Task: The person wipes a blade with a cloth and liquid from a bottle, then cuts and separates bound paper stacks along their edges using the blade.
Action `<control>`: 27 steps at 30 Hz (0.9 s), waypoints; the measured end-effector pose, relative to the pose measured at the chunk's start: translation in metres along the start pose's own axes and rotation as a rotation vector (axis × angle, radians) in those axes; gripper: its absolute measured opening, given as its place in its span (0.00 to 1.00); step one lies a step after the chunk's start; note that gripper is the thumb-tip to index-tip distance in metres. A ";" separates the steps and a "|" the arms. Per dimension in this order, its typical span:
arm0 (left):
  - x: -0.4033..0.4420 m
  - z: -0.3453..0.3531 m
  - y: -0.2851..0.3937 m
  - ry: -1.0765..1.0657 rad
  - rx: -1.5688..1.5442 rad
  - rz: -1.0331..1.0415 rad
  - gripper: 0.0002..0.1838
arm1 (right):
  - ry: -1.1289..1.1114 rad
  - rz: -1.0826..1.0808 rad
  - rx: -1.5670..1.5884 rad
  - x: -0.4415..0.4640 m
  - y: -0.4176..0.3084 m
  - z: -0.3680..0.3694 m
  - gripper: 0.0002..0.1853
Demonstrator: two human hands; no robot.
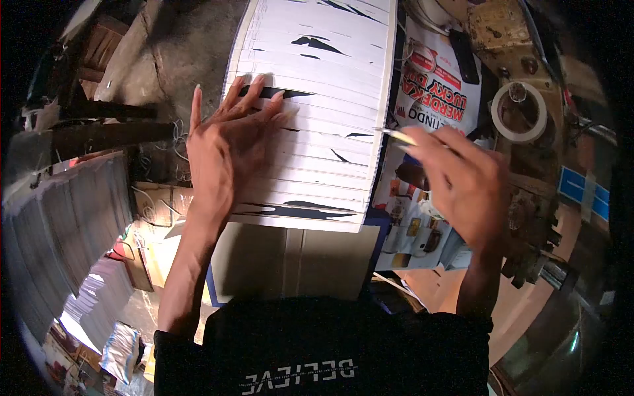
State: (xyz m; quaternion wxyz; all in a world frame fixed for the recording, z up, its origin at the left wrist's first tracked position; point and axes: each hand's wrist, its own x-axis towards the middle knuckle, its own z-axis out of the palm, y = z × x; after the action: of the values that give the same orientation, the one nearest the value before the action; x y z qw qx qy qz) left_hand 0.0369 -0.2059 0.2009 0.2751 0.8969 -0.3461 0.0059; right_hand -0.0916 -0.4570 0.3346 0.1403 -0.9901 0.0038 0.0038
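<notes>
Several dark gaps (320, 45) break the white strips (310, 146) — mostly closed up, I'd judge; my left hand (223, 142) rests spread on them, my right hand (465, 175) pinching a slim tool (400, 137) beside them.

Item 1: blk tee (284, 330), btm ctr of frame; we note plain dark fabric. Item 2: lettering (300, 377), wht/grey block caps, "BELIEVE," upside down in view, w/ thin broken band across mid-letters. Item 3: L sleeve (177, 353), blk, lower L. Item 4: R sleeve (472, 325), blk, lower R; we list both as short, forearms bare. Item 5: L hand (228, 142), bare, w/ longish nails.
</notes>
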 end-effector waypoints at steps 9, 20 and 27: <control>0.005 -0.003 0.001 -0.001 -0.037 -0.004 0.19 | -0.040 -0.161 -0.097 0.020 0.006 0.028 0.14; 0.005 -0.001 0.001 0.017 -0.035 -0.001 0.19 | -0.102 -0.128 -0.063 0.017 0.014 0.015 0.14; 0.005 0.000 0.000 0.012 -0.057 0.001 0.20 | -0.137 -0.114 -0.036 0.005 0.030 -0.003 0.18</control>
State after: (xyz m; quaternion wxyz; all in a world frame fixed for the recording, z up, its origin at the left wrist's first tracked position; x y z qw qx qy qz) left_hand 0.0406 -0.2087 0.2014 0.3028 0.8884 -0.3451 0.0016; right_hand -0.0869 -0.4870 0.3293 0.1225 -0.9885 -0.0623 0.0637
